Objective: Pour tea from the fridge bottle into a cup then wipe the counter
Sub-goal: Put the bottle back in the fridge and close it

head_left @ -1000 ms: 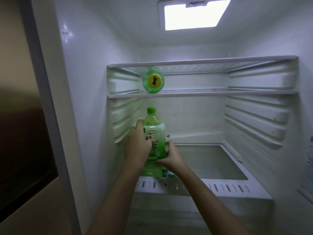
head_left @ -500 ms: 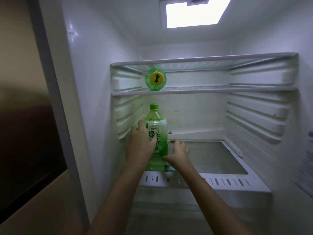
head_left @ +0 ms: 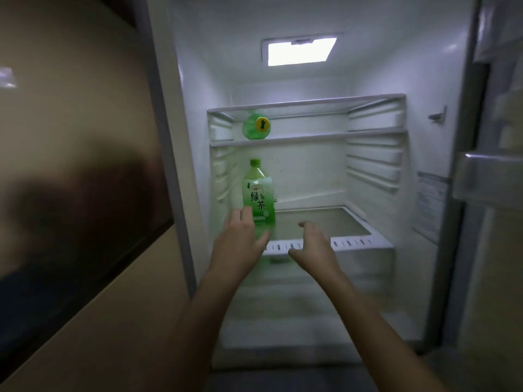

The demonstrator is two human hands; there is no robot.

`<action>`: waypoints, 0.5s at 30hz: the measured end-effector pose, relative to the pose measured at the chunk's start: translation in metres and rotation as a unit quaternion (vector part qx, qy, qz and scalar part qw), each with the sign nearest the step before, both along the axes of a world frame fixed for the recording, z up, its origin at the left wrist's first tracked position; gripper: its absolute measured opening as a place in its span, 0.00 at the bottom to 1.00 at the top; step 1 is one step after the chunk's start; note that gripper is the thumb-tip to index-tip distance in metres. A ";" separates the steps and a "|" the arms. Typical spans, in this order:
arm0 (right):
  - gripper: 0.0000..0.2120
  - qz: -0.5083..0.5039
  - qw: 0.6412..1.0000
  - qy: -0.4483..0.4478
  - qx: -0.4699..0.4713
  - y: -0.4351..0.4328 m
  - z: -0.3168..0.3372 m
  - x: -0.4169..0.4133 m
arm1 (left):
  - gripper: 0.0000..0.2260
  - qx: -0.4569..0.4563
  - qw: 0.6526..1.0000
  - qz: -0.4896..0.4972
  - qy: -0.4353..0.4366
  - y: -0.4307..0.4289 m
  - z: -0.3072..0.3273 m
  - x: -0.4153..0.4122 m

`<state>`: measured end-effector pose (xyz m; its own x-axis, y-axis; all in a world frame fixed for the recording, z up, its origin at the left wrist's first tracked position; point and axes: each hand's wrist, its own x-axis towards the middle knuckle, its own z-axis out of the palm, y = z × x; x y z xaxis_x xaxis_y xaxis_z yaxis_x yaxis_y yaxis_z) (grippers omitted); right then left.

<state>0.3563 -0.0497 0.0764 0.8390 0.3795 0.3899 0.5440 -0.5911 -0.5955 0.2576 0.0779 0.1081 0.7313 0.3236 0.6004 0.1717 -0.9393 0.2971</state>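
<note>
Green tea bottle (head_left: 259,193) stands upright at the left of the fridge's lower shelf (head_left: 353,242). Its base is overlapped by the loose-fingered left hand (head_left: 240,241), possibly touching; the right hand (head_left: 312,244) hangs open nearby, empty.

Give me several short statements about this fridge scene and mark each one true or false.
1. The tea bottle stands upright on the lower shelf. True.
2. Its cap is off. False: the green cap is on the bottle.
3. The right hand grips the bottle. False: it hovers apart to the right of the bottle, fingers open.
4. A second green bottle lies on its side on the shelf above. True.
5. The fridge light is off. False: it is lit.
</note>
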 end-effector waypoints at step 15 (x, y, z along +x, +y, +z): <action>0.32 -0.094 0.963 -0.231 -0.098 -0.134 -0.021 -0.226 | 0.29 0.112 0.992 -0.050 -0.024 -0.098 -0.055 -0.181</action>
<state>0.1306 -0.1836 0.0551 0.6537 0.3419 0.6751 0.5970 -0.7812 -0.1825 0.0764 -0.0198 0.0535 0.7213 0.1066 0.6843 0.0657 -0.9942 0.0855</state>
